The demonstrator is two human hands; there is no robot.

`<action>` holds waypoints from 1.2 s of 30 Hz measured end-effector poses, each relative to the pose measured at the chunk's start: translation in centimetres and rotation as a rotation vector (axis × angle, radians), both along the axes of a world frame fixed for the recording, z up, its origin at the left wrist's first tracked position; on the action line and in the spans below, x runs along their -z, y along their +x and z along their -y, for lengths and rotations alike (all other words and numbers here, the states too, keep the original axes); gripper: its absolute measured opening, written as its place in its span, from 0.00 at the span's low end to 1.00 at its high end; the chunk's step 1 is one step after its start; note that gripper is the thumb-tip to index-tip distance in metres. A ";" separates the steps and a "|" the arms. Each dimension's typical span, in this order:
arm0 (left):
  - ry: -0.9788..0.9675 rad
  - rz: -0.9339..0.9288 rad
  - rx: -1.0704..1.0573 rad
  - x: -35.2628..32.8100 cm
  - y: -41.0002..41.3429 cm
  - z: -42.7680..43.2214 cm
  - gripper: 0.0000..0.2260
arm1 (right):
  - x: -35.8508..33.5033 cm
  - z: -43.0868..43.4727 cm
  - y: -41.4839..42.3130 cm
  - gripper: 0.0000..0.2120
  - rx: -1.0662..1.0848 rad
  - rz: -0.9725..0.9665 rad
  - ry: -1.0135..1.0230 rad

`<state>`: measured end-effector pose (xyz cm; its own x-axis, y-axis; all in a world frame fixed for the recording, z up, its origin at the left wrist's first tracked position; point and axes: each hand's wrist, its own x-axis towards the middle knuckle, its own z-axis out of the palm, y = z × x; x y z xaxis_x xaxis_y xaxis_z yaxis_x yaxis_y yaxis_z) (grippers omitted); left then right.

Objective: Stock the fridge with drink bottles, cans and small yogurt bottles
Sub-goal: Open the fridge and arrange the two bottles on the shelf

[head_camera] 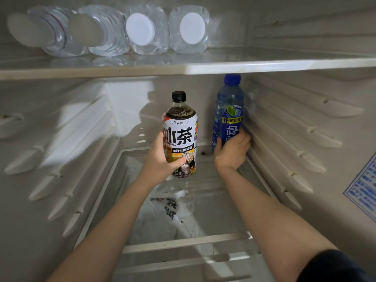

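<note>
Gripping an iced tea bottle (181,137) in my left hand (162,159), my right hand (232,151) clasps a blue sports drink bottle (227,112) — both upright, heading for the back of the glass shelf (213,200).

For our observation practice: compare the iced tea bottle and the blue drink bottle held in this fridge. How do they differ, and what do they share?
The iced tea bottle has a black cap and mostly white label; the blue drink bottle has a blue cap and blue label. The left hand grips the iced tea bottle mid-shelf; the right hand grips the blue drink bottle in the back right corner. Both are upright, capped.
</note>
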<state>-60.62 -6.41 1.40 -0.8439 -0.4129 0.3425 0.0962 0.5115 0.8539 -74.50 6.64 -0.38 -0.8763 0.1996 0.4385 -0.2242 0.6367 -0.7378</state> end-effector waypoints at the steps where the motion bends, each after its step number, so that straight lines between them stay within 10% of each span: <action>1: -0.004 0.004 -0.007 0.0 0.0 0.0 0.35 | 0.0 0.1 0.1 0.32 0.009 0.000 -0.009; 12: -0.112 0.037 -0.071 -0.1 -0.4 0.6 0.29 | 0.0 -2.3 -0.3 0.36 -0.153 -0.033 0.013; 23: -0.200 0.045 0.005 0.0 -2.3 -2.4 0.32 | 1.5 -10.8 7.2 0.11 -0.419 0.014 -0.086; 36: -0.219 -0.114 -0.077 1.3 -7.1 -10.0 0.38 | 3.5 -15.1 12.0 0.12 -0.308 -0.052 -0.053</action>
<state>-67.74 3.57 0.12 -0.7634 -0.3805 0.5220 0.1389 0.6925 0.7079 -62.48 21.77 -3.91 -0.8758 -0.0483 0.4802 -0.4388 0.4941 -0.7505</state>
